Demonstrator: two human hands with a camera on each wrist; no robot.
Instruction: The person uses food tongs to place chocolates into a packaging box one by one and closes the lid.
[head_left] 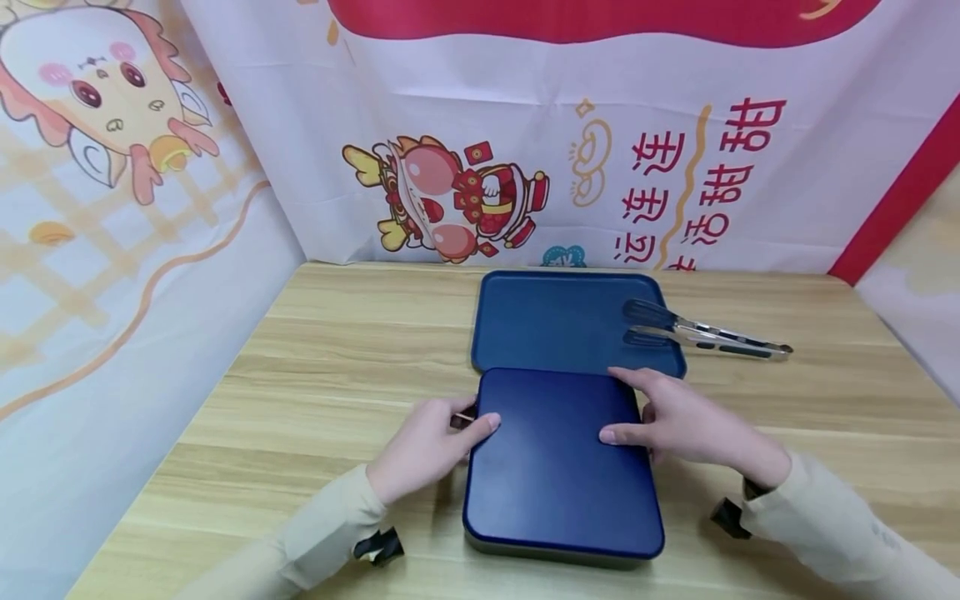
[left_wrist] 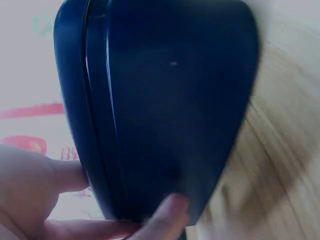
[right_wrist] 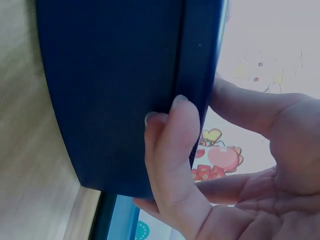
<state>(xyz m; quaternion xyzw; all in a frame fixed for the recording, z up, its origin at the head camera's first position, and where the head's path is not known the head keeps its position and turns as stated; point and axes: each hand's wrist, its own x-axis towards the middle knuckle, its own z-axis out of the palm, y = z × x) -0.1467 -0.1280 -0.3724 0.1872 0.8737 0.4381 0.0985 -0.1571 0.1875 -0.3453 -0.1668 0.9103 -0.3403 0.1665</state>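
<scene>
A dark blue rectangular box with its lid on sits near the front of the table, its far edge against a blue tray in the head view. My left hand grips its left side, thumb on the lid and fingers against the side wall. On the opposite side my right hand holds it, thumb on the lid and index finger at the far right corner. Both wrist views show the box's side wall and the seam under the lid, with fingers pressed to them.
Behind the box lies the flat blue tray. Tongs with dark heads rest across its right side, handles reaching over the wooden table. A printed cloth hangs at the table's back edge, another cloth at the left.
</scene>
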